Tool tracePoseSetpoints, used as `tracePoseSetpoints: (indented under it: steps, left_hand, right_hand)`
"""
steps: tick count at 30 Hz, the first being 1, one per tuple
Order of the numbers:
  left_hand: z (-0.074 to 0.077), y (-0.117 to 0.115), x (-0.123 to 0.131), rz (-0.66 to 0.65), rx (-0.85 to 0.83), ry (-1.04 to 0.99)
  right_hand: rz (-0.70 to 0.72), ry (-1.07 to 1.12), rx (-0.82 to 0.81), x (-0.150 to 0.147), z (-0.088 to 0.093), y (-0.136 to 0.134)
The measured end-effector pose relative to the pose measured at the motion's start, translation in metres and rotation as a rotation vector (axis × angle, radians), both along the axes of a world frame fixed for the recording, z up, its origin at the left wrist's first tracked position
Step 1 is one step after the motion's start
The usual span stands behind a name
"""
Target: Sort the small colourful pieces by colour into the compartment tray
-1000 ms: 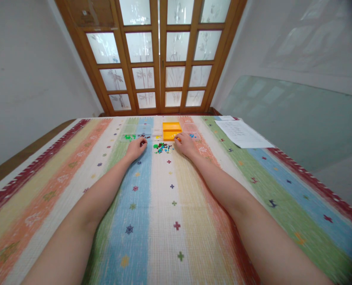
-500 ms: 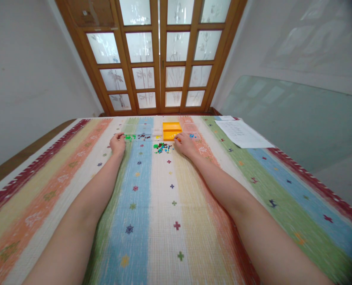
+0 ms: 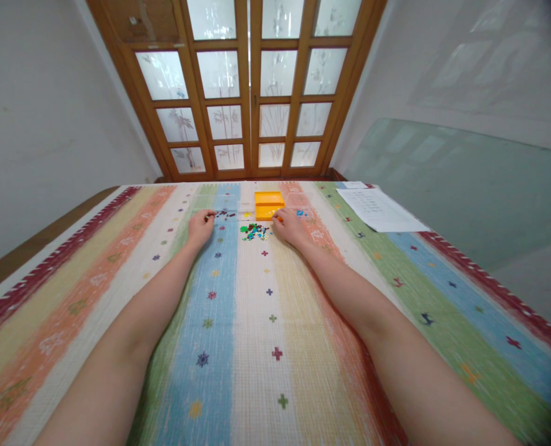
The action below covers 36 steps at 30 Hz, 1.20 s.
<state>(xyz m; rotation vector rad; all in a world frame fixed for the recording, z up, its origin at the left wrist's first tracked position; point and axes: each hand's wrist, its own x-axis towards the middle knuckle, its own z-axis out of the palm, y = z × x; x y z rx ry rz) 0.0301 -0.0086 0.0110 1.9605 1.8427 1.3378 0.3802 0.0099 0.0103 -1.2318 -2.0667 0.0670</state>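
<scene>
The left hand [image 3: 201,225], curled, is drifting back toward the pile [image 3: 254,231] while the right hand [image 3: 290,228] is staying narrowed beside the orange tray [image 3: 268,199], and I cannot tell whether either is holding anything.

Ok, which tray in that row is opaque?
The orange tray, just beyond the right hand; the clear trays on either side are see-through plastic.

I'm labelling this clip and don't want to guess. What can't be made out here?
Head view only:
small coloured pieces: too small to tell their shapes.
left hand: it hides part of the clear boxes; any pinched piece is too small to see.
right hand beside the orange tray: grip too small to judge.
paper sheet: print too small to read.
</scene>
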Motion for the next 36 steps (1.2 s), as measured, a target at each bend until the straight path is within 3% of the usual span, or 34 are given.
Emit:
tracePoseSetpoints:
  steps: [5, 9, 36]
  left_hand:
    - [0.000, -0.010, 0.030, -0.418, -0.009, 0.332]
    - [0.001, -0.017, 0.043, -0.565, -0.020, 0.470]
    - [0.006, -0.021, 0.041, -0.475, -0.061, 0.517]
  right_hand:
    - [0.005, 0.000, -0.005, 0.000, 0.002, -0.001]
    - [0.011, -0.010, -0.009, -0.001, 0.003, -0.002]
    - [0.018, -0.017, -0.012, 0.000, 0.000, 0.000]
